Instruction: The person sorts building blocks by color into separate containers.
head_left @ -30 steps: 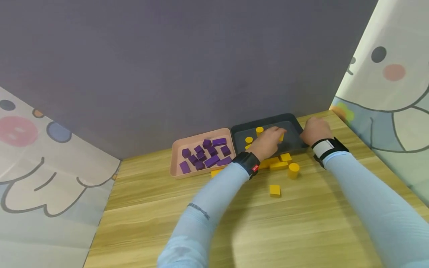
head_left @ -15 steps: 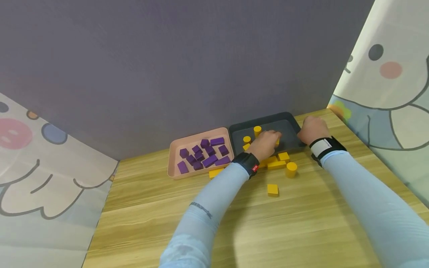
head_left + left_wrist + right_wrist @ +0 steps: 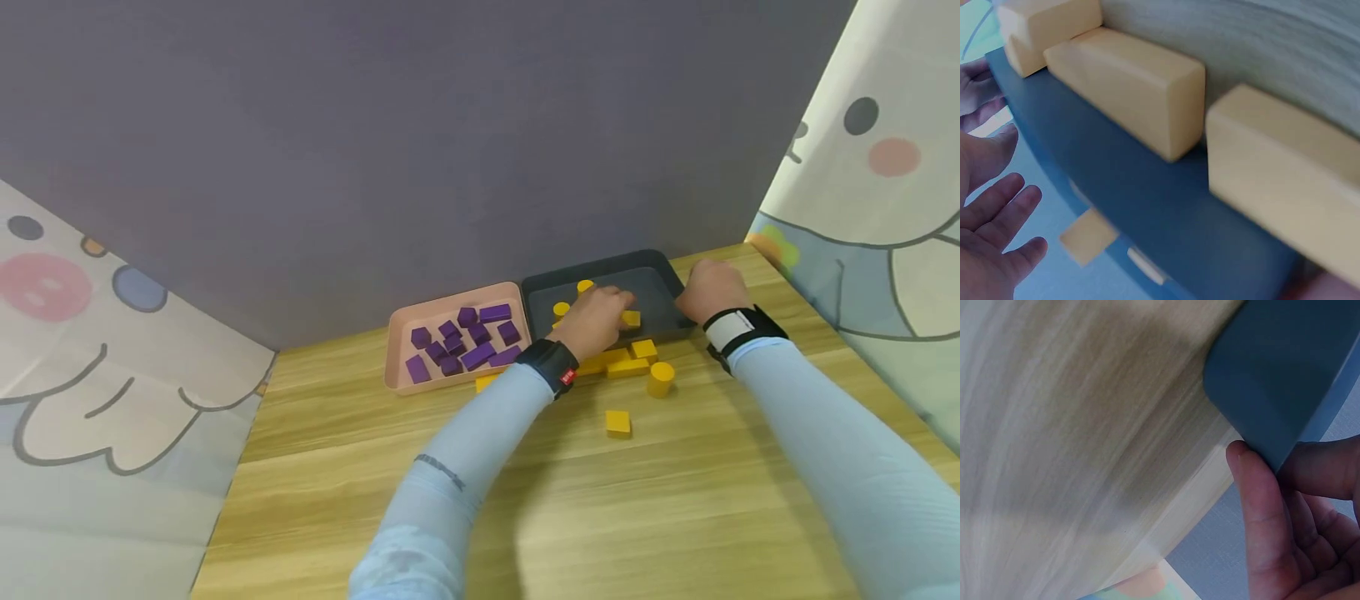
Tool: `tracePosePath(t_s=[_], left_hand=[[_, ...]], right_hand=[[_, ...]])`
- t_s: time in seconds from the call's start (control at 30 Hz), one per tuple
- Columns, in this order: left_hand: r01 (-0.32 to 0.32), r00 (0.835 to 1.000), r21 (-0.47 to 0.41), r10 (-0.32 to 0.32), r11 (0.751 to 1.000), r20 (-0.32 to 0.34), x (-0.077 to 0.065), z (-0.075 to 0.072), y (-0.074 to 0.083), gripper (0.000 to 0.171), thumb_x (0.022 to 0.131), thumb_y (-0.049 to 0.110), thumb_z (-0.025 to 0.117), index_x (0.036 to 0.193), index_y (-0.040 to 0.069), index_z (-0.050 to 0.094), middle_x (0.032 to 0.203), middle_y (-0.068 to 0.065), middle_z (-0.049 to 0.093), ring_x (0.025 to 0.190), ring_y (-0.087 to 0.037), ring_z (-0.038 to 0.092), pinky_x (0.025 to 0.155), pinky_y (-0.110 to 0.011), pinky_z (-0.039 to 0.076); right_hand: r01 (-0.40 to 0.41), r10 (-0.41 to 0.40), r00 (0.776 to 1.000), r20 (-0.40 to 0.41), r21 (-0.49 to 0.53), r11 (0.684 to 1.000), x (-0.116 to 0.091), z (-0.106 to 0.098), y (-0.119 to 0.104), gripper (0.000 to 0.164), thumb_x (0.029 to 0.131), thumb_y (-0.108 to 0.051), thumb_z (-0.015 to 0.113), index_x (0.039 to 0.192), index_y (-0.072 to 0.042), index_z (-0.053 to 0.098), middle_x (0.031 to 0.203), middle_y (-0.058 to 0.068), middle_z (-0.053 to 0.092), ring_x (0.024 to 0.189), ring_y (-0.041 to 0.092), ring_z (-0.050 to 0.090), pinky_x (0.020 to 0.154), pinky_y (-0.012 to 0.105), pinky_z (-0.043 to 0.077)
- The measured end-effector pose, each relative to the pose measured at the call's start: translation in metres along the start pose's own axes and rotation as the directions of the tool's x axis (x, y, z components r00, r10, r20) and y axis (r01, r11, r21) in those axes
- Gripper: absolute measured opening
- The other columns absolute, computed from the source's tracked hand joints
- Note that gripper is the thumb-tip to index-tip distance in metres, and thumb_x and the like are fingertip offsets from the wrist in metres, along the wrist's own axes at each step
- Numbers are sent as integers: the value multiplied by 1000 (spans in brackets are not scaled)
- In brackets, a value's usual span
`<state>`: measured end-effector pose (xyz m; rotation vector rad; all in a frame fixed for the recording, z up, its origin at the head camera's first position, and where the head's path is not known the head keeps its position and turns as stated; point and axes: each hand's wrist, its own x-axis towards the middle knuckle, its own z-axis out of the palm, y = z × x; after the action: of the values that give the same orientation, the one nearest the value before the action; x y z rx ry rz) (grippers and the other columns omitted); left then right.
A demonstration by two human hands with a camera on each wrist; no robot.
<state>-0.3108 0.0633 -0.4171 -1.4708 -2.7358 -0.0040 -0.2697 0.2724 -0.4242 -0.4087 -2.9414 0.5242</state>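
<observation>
My left hand (image 3: pixel 596 317) is over the dark blue tray (image 3: pixel 660 275), its fingers apart with nothing held. A yellow block (image 3: pixel 631 319) lies in the tray just beyond the fingertips; the left wrist view shows that block (image 3: pixel 1088 237) separate from the fingers (image 3: pixel 1013 212). Yellow cylinders (image 3: pixel 562 309) stand in the tray's left part, partly covered by the hand. At the tray's right end my right hand (image 3: pixel 714 292) pinches its rim (image 3: pixel 1285 447) between thumb and finger.
Left of the dark tray sits a pink tray (image 3: pixel 393 354) with several purple blocks. Along the dark tray's near side lie yellow blocks (image 3: pixel 628 368). A yellow cylinder (image 3: pixel 661 380) and a square block (image 3: pixel 618 423) are nearer on the wooden table (image 3: pixel 337 467). A grey wall rises behind.
The yellow block that was at my left fingertips now lies in the dark tray, and those fingers have come apart from it. My right hand keeps its hold on the rim.
</observation>
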Motion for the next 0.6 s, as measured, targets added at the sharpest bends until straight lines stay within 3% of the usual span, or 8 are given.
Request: tracePosePath(t_s=[0.17,0.27,0.43,0.6], left_hand=[[21,1000,-37,-22,999,-21,-16,-17,-6,42,106,25,62,146,14,59,145,-2,64,135,-16,60,125,-39,40],[21,997,-56,-26,998,-74,-28,-26,-11,42,106,26,61,146,14,59,148,-2,62,140,-18,57,129,-49,31],[26,978,-75,-41,997,-206,-57,-36,-21,44,106,27,61,147,12,58,154,-8,58,147,-24,51,128,-50,33],[67,959,-127,-99,990,-265,-92,-38,-31,47,109,28,54,153,10,50,161,-11,49,153,-28,43,130,-47,28]], right_hand=[[-2,2,1000,3,20,1000,1,-1,3,27,81,-12,72,61,2,59,57,11,53,61,35,56,53,45,47],[1,-1,1000,1,21,1000,3,-2,8,30,81,-12,72,59,1,57,55,10,51,59,34,55,52,44,46],[7,-8,1000,4,15,1000,3,-4,15,31,80,-12,71,56,-2,53,54,7,46,57,32,52,50,41,43],[11,-11,1000,8,-1,1000,6,-7,23,33,80,-12,71,55,-3,52,54,7,45,56,31,51,48,39,42]])
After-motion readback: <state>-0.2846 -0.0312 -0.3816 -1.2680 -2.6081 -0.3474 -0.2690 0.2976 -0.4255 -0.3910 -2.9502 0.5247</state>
